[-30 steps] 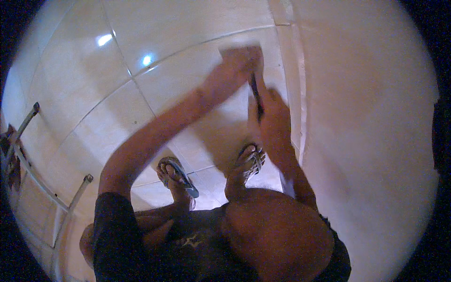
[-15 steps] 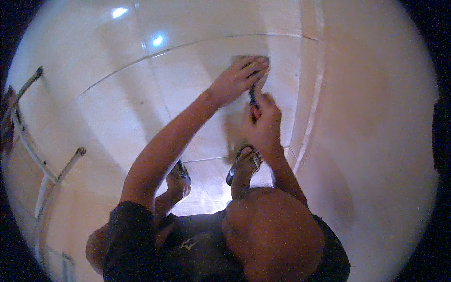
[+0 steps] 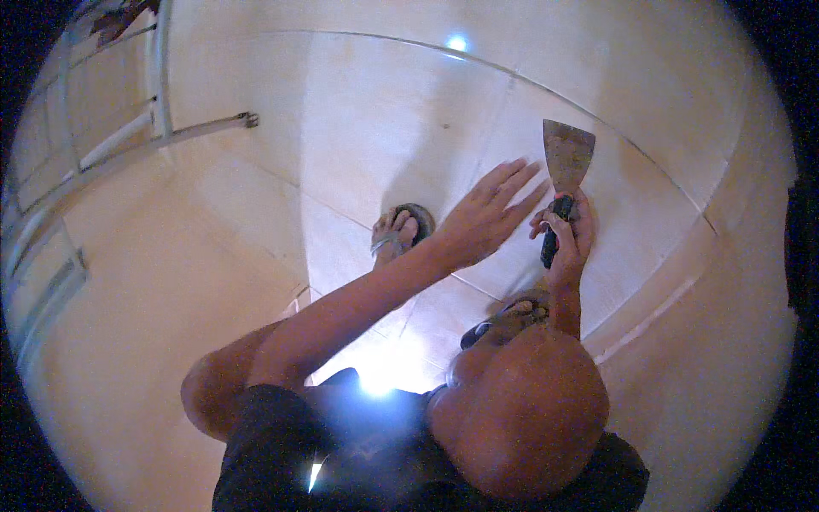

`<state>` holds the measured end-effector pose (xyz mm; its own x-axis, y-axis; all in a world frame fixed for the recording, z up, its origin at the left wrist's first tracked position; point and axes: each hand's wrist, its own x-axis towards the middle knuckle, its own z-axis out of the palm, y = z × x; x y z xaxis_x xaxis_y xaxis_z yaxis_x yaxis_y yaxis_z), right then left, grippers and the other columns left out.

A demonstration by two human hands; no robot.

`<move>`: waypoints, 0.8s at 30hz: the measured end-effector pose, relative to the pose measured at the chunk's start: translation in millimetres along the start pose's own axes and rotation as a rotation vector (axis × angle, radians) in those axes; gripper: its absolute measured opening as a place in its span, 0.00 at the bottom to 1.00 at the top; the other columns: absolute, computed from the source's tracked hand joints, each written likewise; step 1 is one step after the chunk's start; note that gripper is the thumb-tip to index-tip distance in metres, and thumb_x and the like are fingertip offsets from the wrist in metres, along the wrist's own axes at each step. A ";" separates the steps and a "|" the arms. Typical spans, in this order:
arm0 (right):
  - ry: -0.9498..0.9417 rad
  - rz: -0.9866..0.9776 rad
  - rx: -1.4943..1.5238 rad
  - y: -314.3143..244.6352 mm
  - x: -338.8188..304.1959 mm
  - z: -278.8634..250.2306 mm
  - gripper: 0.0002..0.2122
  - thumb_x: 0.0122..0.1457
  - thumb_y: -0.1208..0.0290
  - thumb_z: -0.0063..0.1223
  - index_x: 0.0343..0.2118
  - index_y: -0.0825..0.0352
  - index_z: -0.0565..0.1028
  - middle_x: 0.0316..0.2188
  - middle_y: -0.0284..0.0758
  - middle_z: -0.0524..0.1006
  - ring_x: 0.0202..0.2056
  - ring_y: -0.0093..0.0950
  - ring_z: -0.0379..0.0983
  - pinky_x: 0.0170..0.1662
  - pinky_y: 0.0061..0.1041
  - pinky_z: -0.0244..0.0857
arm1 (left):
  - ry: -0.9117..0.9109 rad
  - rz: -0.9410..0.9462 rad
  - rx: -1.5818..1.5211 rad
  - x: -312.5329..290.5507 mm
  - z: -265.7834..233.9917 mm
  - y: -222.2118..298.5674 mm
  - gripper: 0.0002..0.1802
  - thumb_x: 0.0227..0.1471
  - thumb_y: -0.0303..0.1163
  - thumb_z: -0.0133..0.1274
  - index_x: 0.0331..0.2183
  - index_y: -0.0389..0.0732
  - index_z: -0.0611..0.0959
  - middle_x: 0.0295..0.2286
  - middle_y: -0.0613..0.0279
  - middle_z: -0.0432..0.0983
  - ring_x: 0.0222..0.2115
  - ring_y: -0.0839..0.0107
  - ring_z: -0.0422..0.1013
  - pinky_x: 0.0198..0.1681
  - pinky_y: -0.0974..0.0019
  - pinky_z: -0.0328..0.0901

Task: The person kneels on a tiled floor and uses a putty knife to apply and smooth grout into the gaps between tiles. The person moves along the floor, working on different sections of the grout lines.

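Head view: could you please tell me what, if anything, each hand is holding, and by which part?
The right hand holds a scraper by its black handle; the left hand is open and empty.

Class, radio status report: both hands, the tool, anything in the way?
Right hand gripping scraper by black handle, blade forward. Left hand open beside blade, not gripping. Metal frame upper left, apart from both hands.

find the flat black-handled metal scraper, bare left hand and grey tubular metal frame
Flat black-handled metal scraper [image 3: 568,166], head view, on its blade
Bare left hand [image 3: 486,218], head view, on its back
Grey tubular metal frame [image 3: 161,68], head view, on one tube
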<state>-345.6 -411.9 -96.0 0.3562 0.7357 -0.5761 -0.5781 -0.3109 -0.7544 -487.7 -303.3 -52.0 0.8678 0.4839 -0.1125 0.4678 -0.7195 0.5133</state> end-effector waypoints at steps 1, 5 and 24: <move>-0.001 0.008 0.014 -5.7 2.3 15.8 0.17 0.55 0.76 0.49 0.49 0.69 0.66 0.30 0.36 0.74 0.26 0.27 0.73 0.29 0.25 0.69 | -0.112 -0.030 0.063 -23.4 -21.1 -10.8 0.36 0.49 0.29 0.50 0.61 0.43 0.65 0.60 0.49 0.58 0.61 0.49 0.56 0.64 0.49 0.54; 0.013 0.136 0.064 -33.5 8.0 46.9 0.10 0.55 0.75 0.51 0.39 0.65 0.66 0.24 0.32 0.70 0.19 0.21 0.68 0.22 0.22 0.64 | -0.391 -0.085 0.215 -93.1 -59.3 -34.4 0.35 0.48 0.28 0.52 0.60 0.41 0.66 0.60 0.46 0.58 0.59 0.48 0.57 0.62 0.50 0.57; -0.193 0.299 -0.493 -54.5 -119.0 160.4 0.10 0.66 0.63 0.48 0.44 0.62 0.68 0.22 0.29 0.71 0.18 0.19 0.66 0.19 0.20 0.60 | -0.575 0.327 -0.021 -171.0 -99.3 -145.5 0.14 0.54 0.39 0.54 0.39 0.40 0.79 0.34 0.49 0.77 0.40 0.49 0.75 0.45 0.48 0.70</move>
<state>-474.2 -385.9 64.1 0.0647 0.6546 -0.7532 -0.2081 -0.7293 -0.6518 -720.8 -232.0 -22.9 0.9185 -0.1045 -0.3813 0.1670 -0.7716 0.6138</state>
